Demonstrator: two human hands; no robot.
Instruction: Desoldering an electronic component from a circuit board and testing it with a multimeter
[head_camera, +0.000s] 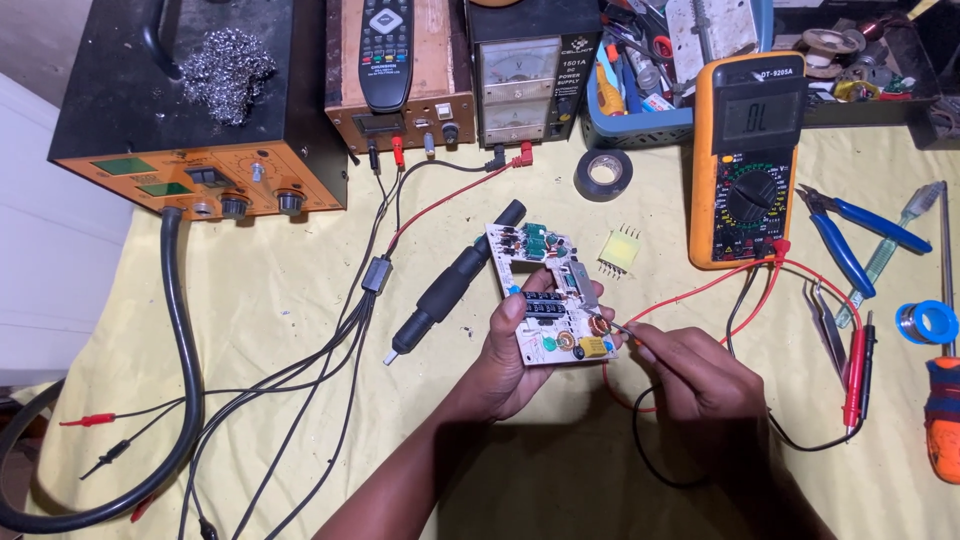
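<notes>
A yellow cloth (300, 330) covers the workbench. Nearest the camera, the left hand (515, 355) clamps a white circuit board (545, 295) by its lower edge, tilted above the cloth, while the right hand (690, 375) pinches a thin probe (625, 328) whose tip touches the board's right edge. Farther back lie a yellow transformer (620, 250), an orange multimeter (745, 160) and a bench power supply (520, 70).

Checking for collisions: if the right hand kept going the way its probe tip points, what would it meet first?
Probably the circuit board that the left hand holds: the right hand aims its probe up-left at the copper coil on the board's edge.
</notes>
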